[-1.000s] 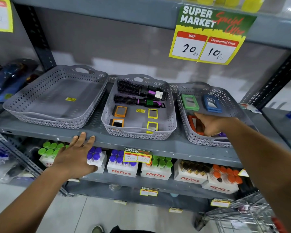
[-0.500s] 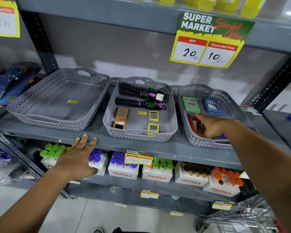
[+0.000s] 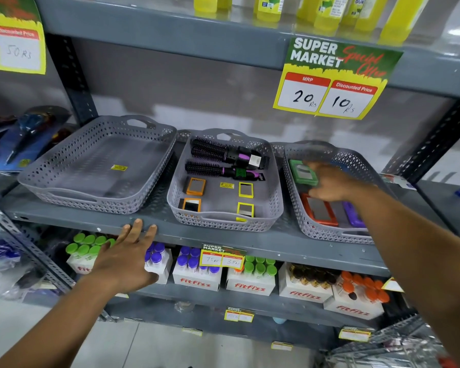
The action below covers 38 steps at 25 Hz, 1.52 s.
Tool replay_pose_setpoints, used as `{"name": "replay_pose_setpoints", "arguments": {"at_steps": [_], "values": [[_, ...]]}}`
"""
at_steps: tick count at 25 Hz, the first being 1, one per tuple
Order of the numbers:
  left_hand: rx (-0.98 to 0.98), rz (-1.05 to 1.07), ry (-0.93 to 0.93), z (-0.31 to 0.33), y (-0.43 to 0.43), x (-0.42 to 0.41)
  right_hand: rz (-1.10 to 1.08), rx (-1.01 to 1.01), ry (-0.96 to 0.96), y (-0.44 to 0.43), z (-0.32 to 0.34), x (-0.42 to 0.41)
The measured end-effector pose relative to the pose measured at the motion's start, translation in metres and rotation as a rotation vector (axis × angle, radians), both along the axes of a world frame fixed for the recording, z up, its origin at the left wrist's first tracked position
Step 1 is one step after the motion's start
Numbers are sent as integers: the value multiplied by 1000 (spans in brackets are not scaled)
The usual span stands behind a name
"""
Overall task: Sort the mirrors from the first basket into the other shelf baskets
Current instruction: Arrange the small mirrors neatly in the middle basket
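Note:
Three grey perforated baskets stand on the grey shelf. The left basket (image 3: pixel 91 205) holds only a yellow sticker. In the middle basket (image 3: pixel 223 224) lie two orange mirrors (image 3: pixel 195 185) and two yellow mirrors (image 3: pixel 246 189) in front of two black-purple round brushes (image 3: pixel 218 170). The right basket (image 3: pixel 327 232) holds a green mirror (image 3: pixel 300 170), a red-orange mirror (image 3: pixel 319 209) and a purple mirror (image 3: pixel 352 213). My right hand (image 3: pixel 327 181) hovers blurred over this basket's back half, fingers spread at the green mirror's right edge, covering the blue mirror. My left hand (image 3: pixel 128 258) is open, fingertips on the shelf's front edge.
A price sign (image 3: pixel 332 81) hangs from the upper shelf, which carries yellow bottles (image 3: pixel 327 11). Boxes of capped Fitfizz bottles (image 3: pixel 250 277) fill the shelf below. A wire trolley (image 3: pixel 398 349) stands at the bottom right. Dark uprights (image 3: pixel 75 75) frame the bay.
My right hand has moved from the basket's front half up and back to the green mirror, uncovering the red-orange and purple mirrors. The camera has tilted upwards. My left hand stays on the shelf edge.

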State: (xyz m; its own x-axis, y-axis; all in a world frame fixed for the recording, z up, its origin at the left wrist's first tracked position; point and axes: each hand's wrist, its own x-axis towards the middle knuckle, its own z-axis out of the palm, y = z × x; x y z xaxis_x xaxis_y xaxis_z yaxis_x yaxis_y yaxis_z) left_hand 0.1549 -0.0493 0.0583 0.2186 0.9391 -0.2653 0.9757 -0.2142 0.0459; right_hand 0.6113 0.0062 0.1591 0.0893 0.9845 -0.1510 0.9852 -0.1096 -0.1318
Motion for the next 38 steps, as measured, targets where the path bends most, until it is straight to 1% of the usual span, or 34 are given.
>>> {"name": "replay_pose_setpoints", "arguments": {"at_steps": [3, 7, 9, 13, 16, 22, 30, 38], "values": [[6, -2, 46, 1, -1, 2, 88, 86, 30, 15, 5, -34], [14, -6, 63, 4, -1, 4, 347, 92, -51, 31, 9, -102], [29, -2, 52, 4, -3, 4, 409, 55, -105, 40, 5, -126], [54, 18, 39, 0, -3, 4, 354, -93, -226, 56, -13, -141], [62, 9, 45, -2, -3, 4, 300, -144, -271, 63, -21, -141], [77, -9, 51, -3, -3, 2, 245, -167, -206, 75, -20, -145], [49, -31, 93, 2, -3, 3, 417, -160, -112, 88, -21, -210], [33, -45, 60, 4, -3, 2, 410, -203, -97, 104, -33, -229]]}}
